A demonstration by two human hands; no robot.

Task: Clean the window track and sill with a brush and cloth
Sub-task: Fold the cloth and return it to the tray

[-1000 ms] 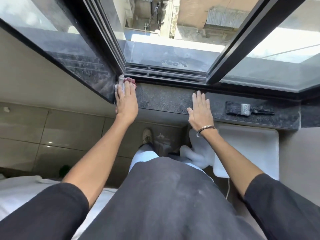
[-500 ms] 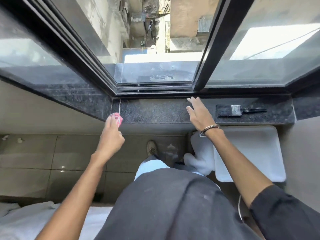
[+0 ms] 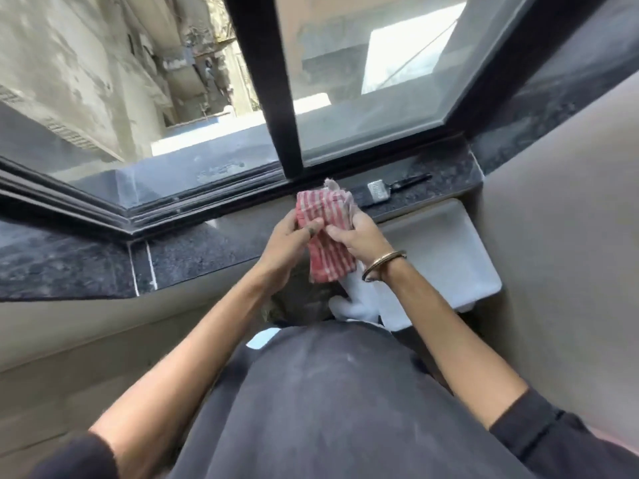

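Head view showed both hands raised above the dark stone sill (image 3: 207,250), holding the red-and-white checked cloth (image 3: 328,233) between them. Left hand (image 3: 294,236) was clamped on the cloth's left edge, thumb on top; right hand (image 3: 359,236) was clamped on its right edge. Beyond the right grip, the brush (image 3: 383,191) lay untouched on the sill, near the window track (image 3: 193,205).

Upper-floor room in a building, dark granite window sill (image 3: 207,250), black sliding window frame (image 3: 269,81), neighbouring walls (image 3: 69,70) outside below
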